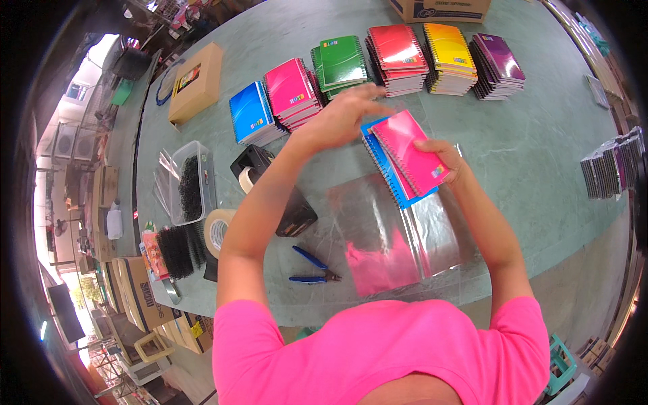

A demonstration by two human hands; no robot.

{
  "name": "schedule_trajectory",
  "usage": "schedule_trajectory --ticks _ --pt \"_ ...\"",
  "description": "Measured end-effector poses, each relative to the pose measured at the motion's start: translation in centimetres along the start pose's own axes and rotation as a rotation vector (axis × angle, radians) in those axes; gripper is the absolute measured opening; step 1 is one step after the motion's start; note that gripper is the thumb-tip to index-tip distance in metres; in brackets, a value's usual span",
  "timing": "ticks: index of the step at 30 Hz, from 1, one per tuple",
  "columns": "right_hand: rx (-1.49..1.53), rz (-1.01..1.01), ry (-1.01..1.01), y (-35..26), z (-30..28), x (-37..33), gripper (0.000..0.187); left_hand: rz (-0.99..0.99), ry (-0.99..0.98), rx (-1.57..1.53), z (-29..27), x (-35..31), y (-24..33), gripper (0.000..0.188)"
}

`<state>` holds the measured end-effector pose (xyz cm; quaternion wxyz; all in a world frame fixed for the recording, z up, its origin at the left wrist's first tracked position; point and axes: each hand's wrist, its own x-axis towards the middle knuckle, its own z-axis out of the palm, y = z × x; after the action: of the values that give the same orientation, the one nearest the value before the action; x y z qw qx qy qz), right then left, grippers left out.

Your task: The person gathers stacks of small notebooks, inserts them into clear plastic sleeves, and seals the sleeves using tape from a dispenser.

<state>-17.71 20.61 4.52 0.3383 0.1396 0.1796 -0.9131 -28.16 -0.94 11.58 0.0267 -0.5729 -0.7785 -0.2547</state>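
The pink notebook looks glossy, the plastic sheet shiny.

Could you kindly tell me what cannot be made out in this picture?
All in the head view:
Blue notebook: most of its cover is hidden by the pink notebook.
Right hand: fingers underneath are hidden by the notebooks.
Left hand: fingers blurred; any contact is unclear.
Black tape dispenser: partly hidden by the left forearm.
Cardboard box: cut off by the upper edge.
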Motion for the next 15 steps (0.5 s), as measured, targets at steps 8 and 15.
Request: schedule_trajectory --ticks 8,15 --pt "0.004 -0.113 0.152 0.8 -2.6 -0.2 0.044 -0.302 0.365 0.648 2.5 0.5 -2.9 0.02" --pt "-0.081 -0.182 0.085 0.2 -3.7 -0.5 0.048 -0.075 0.301 0.298 6.0 1.2 6.5 0.04"
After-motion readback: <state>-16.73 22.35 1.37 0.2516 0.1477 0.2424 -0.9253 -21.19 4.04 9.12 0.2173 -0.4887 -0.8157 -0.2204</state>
